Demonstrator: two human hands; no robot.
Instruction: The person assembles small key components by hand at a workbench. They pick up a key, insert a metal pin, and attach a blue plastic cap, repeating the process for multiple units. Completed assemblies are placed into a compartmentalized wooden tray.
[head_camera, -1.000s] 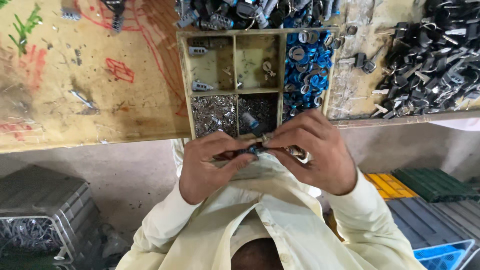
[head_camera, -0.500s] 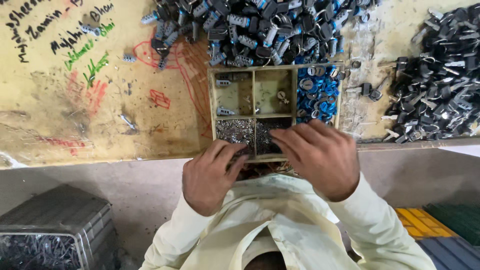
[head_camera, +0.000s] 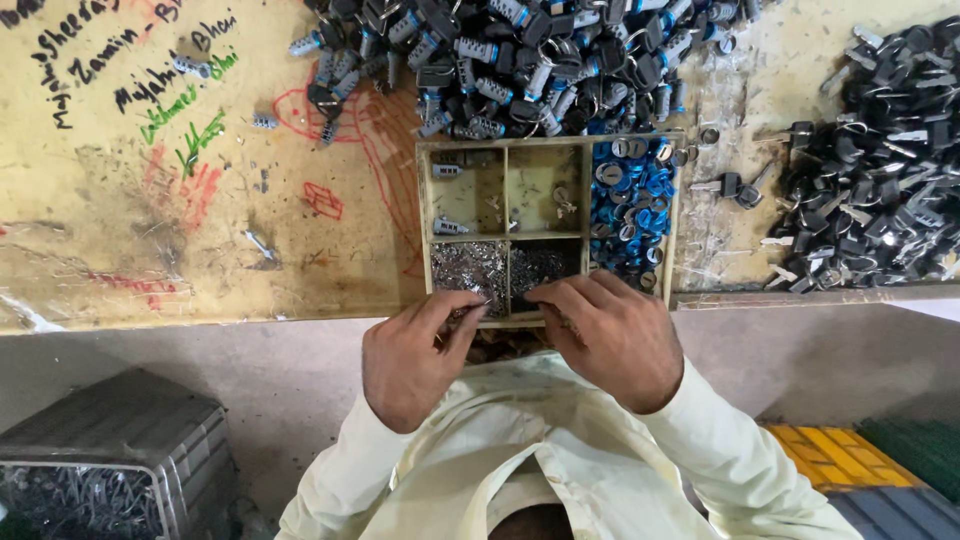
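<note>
My hands, left (head_camera: 408, 360) and right (head_camera: 610, 340), pinch small metal parts at a divided wooden tray (head_camera: 505, 238) on a scribbled yellow bench (head_camera: 150, 200).

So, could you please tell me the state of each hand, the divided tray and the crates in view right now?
Left hand: fingertips at the tray's near-left compartment; grip hidden.
Right hand: fingertips at the near-middle compartment; grip hidden.
Divided tray: open, every compartment holding parts.
Blue caps: filling the right compartment.
Grey crate: open, holding metal parts.
</note>
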